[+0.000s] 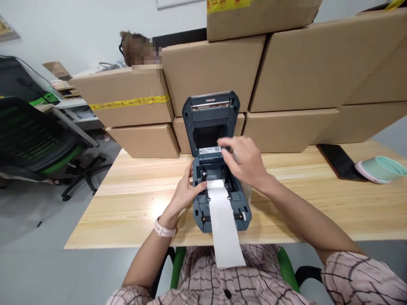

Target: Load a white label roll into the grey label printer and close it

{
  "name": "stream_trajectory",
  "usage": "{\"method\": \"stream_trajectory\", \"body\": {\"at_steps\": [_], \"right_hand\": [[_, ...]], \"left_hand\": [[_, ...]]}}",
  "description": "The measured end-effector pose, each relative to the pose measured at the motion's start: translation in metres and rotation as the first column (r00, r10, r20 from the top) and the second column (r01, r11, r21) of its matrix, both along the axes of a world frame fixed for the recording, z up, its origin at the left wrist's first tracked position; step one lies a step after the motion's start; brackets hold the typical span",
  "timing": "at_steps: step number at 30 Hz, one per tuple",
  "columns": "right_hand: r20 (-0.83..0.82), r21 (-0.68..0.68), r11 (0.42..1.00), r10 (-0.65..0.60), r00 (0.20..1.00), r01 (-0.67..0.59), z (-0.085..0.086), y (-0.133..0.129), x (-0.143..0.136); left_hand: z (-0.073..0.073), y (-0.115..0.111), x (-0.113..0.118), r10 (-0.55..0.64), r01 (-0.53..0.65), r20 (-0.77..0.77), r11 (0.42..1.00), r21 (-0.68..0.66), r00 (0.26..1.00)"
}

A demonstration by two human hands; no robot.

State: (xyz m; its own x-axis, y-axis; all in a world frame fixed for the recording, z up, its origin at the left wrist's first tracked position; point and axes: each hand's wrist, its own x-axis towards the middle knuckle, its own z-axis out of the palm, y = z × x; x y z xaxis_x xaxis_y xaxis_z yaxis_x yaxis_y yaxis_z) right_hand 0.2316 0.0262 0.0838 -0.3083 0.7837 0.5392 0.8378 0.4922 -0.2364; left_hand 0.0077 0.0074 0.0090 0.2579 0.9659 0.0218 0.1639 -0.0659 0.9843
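Observation:
A dark grey label printer (199,215) sits on the table with its lid (211,121) raised and tipped back. From the roll bay, a strip of white label paper (224,227) runs forward and hangs over the table's front edge. My left hand (186,188) grips the printer's left side, thumb over the rim near the paper roll (215,184). Above the right side of the bay hovers my right hand (245,162), fingers bent and apart, near the lid's hinge. Nothing shows in it; whether its fingertips touch the lid cannot be made out.
Stacked cardboard boxes (214,72) form a wall behind the printer. On the wooden table (125,208), a black phone (339,161) and a mint-green cup (380,168) lie at the right. A person's head (136,48) shows beyond the boxes. An office chair (32,140) stands at left.

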Motion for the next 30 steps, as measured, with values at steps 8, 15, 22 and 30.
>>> {"method": "stream_trajectory", "body": {"at_steps": [8, 15, 22, 30], "right_hand": [[0.457, -0.593, 0.785, 0.513, 0.726, -0.182, -0.003, 0.012, -0.032], [0.345, -0.739, 0.622, 0.681, 0.646, -0.260, 0.003, 0.026, -0.023], [-0.205, -0.704, 0.379, 0.702, 0.682, -0.600, 0.014, 0.028, 0.025], [-0.640, -0.572, 0.686, -0.032, 0.768, -0.449, -0.023, -0.021, 0.164]], "left_hand": [[0.001, 0.002, -0.003, 0.107, -0.085, -0.277, 0.992, 0.090, 0.955], [0.017, -0.001, -0.010, -0.008, -0.001, -0.339, 1.000, -0.027, 0.941], [0.009, 0.004, -0.020, -0.116, 0.104, -0.170, 0.991, -0.080, 0.979], [0.009, 0.001, -0.016, -0.117, 0.113, -0.039, 0.989, -0.097, 0.992]]}}
